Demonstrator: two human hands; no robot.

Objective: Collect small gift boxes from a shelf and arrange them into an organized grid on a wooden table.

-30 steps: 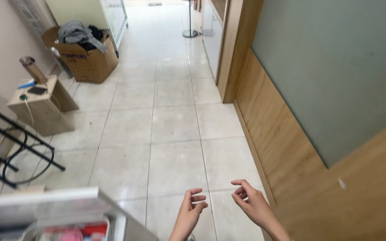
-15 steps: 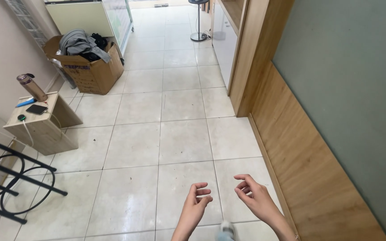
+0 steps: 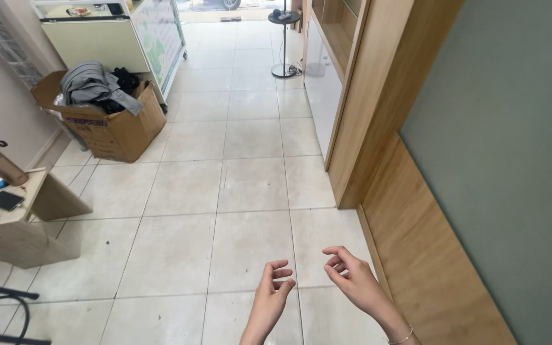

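Since the earlier frame your view has swung forward along the tiled floor [image 3: 244,185], and the black rack that filled the left side has slid almost out of sight. Your hands have stayed low in front of you. Your left hand [image 3: 269,300] reaches up from the bottom edge, wrist bent, fingers [image 3: 279,273] loosely curled and parted, holding nothing. Your right hand [image 3: 352,281] sits just beside it, apart, not touching; its fingers [image 3: 335,259] curl inward toward the left ones, empty too. A thin bracelet [image 3: 402,336] circles your right wrist. Below both sets of fingers is bare tile. Just right of your right fingers runs the wooden wall panel [image 3: 416,249]. Well beyond your left fingers stands a cardboard box [image 3: 119,131] stuffed with clothes.
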